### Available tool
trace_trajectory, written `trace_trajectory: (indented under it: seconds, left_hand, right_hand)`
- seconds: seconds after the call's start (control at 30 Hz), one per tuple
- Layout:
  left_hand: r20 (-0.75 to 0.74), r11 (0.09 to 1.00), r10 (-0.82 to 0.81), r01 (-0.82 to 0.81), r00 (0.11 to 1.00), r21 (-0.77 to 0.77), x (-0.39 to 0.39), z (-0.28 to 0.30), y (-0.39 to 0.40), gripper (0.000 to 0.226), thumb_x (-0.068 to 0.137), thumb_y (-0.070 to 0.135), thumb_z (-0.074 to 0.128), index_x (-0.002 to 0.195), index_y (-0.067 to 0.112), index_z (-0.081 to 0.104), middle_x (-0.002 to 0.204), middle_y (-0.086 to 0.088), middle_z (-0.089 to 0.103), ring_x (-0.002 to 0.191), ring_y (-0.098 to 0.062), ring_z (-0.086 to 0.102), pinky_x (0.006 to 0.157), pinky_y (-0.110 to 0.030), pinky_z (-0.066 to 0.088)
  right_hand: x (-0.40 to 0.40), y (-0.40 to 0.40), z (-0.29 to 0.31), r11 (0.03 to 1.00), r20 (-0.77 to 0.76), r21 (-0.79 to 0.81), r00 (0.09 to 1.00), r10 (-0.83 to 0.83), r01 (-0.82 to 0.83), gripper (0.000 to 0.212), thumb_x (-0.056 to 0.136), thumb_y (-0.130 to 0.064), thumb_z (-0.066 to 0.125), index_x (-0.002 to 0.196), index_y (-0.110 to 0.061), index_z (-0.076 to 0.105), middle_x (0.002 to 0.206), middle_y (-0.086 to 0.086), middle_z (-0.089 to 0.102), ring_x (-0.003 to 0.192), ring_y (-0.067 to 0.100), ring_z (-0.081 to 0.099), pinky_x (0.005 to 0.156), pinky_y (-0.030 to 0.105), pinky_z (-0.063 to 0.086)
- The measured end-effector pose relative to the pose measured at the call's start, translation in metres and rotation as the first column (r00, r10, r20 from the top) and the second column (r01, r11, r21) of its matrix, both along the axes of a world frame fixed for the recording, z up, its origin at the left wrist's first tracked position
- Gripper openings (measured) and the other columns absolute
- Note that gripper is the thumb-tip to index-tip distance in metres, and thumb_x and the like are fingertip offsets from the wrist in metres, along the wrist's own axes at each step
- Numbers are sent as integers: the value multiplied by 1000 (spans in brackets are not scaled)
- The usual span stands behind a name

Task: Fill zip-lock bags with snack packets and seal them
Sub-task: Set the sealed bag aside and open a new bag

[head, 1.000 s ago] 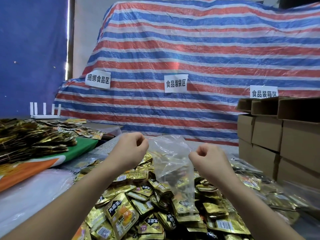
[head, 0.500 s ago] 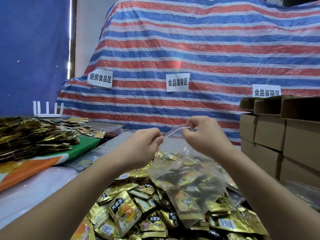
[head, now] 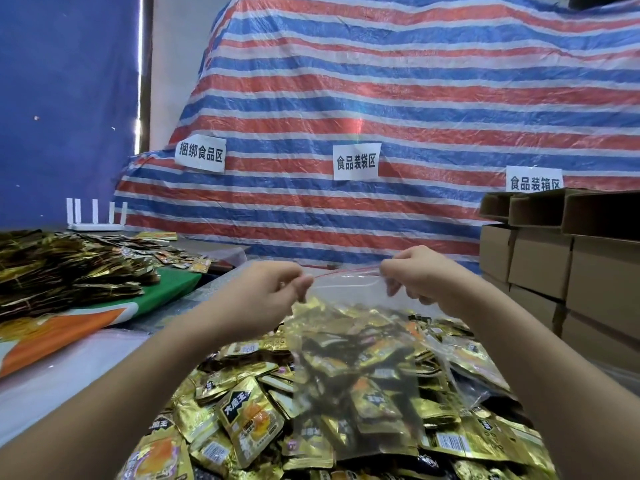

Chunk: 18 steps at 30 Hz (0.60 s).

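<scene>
- Both hands are raised over the heap of snack packets (head: 242,420), and the top edge of one zip-lock bag (head: 356,358) is pinched between them, one hand at each end.
- By the left hand (head: 273,289) the left end of the red zip strip (head: 346,270) is gripped; the fingers are curled and the thumb is pressed against them, with the back of the hand turned up toward the camera.
- Between the hands the strip is stretched almost straight, so it is judged that the seal is being closed or checked; whether it is already shut along its whole length cannot be told.
- Below the strip the bag hangs down over the heap, and gold packets are seen through its clear film.
- It is judged that the film is thin, soft and slippery, and that the filled bag is fairly light but sags under its load; therefore it is best taken at the stiffer zip strip, not at the film.
- By the right hand (head: 419,275) the right end of the strip is pinched in the same manner, with the fingers curled under and the wrist a little higher than the left one.
- Cardboard boxes (head: 561,265) are stacked at the far right, well apart from the bag.
</scene>
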<state>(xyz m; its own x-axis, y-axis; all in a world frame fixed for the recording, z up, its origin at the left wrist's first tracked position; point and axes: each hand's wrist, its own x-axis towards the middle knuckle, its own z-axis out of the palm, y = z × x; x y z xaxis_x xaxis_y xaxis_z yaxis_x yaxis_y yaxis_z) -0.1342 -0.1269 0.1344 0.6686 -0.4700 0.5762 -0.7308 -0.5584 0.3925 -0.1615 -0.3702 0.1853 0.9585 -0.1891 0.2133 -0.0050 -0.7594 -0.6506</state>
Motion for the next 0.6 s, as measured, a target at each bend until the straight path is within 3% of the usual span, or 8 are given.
trace_trajectory:
  seconds: [0.1, 0.23, 0.33, 0.47, 0.53, 0.6]
  left_hand:
    - [-19, 996, -65, 64, 998, -59, 5, 1, 4, 35, 100, 41, 43, 78, 22, 63, 68, 3, 67, 49, 2, 52, 48, -13, 38]
    - [23, 996, -82, 82, 996, -38, 8, -2, 8, 37, 97, 47, 40, 75, 23, 59, 68, 0, 63, 51, -1, 49, 49, -17, 40]
    - [59, 993, -112, 114, 992, -23, 9, -4, 14, 43, 93, 53, 36, 74, 22, 59, 67, 2, 61, 54, -3, 49, 52, -17, 37]
    - [76, 988, -143, 147, 987, -39, 13, -10, 18, 40, 98, 44, 40, 74, 18, 60, 66, 0, 60, 62, -11, 54, 60, -37, 46]
    - [64, 985, -164, 167, 984, -33, 13, -13, 18, 36, 95, 41, 41, 73, 18, 59, 67, -4, 60, 65, -18, 56, 64, -42, 47]
    - [52, 981, -188, 190, 981, -38, 13, -15, 19, 34, 96, 40, 42, 72, 20, 56, 68, -7, 59, 65, -20, 55, 63, -42, 46]
  right_hand:
    - [4, -6, -7, 992, -127, 80, 986, 107, -97, 30, 95, -31, 54, 79, -7, 64, 75, 4, 71, 45, 9, 36, 42, 22, 26]
    - [18, -17, -22, 944, -115, 318, 985, 131, -89, 61, 98, -63, 40, 78, -11, 65, 67, 2, 68, 48, 10, 40, 46, 22, 27]
    - [30, -23, -36, 944, -80, 326, 994, 78, -48, 54, 105, -48, 36, 80, -9, 64, 65, 1, 67, 52, 11, 45, 51, 25, 32]
    - [48, -23, -65, 990, -50, 73, 991, 122, -118, 14, 97, -22, 59, 98, -11, 67, 96, 5, 69, 80, 16, 63, 66, 26, 50]
    - [58, -16, -80, 975, -112, -107, 977, 182, -194, 17, 94, -19, 64, 110, -17, 68, 108, 1, 69, 95, 15, 66, 79, 30, 57]
    - [66, -5, -93, 908, -201, -307, 952, 231, -285, 36, 90, -12, 62, 123, -26, 63, 122, -4, 64, 106, 14, 62, 89, 32, 55]
